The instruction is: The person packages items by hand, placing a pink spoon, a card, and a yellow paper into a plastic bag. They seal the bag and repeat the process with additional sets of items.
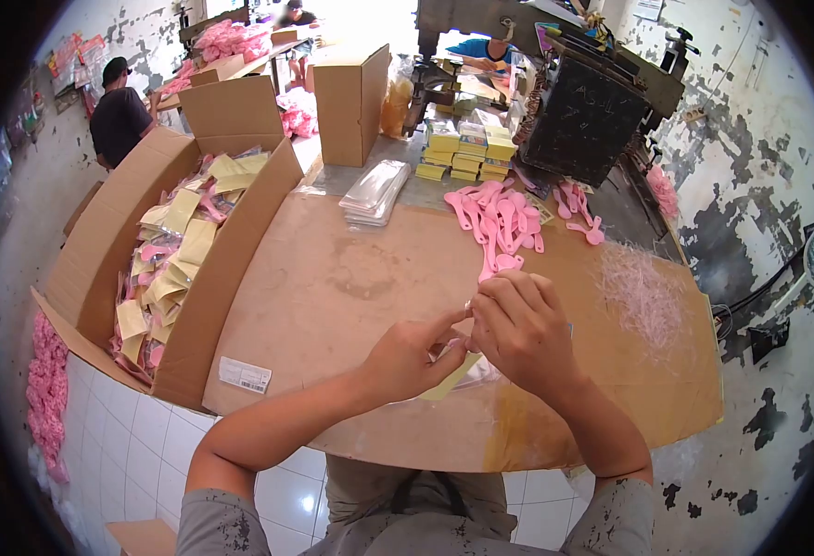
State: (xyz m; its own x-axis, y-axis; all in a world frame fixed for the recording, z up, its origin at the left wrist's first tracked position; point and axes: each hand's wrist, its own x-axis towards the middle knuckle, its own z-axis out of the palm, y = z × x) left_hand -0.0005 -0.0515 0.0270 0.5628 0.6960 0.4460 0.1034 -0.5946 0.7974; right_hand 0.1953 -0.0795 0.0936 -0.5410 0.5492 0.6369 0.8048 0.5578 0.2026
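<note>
A: Hands?
B: R hand (526, 326) narrow, fingers curled. L hand (405, 357) thumb/index slightly apart at R fingertips. Grip hidden, can't tell what's held.
A: Bag?
B: Clear flat plastic bag (484, 372) w/ pale-yellow paper card (442, 386): below hands, near side of pink plastic spoon pile (504, 221). Prob. light, limp, slippery; pinch film edge, don't crease card.

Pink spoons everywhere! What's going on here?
Someone's left hand and right hand are close together, fingers pinching something too hidden to make out. A yellow slip is just below them. Loose pink spoons lie heaped beyond the hands, and the big open box holds more, with yellow slips.
</note>
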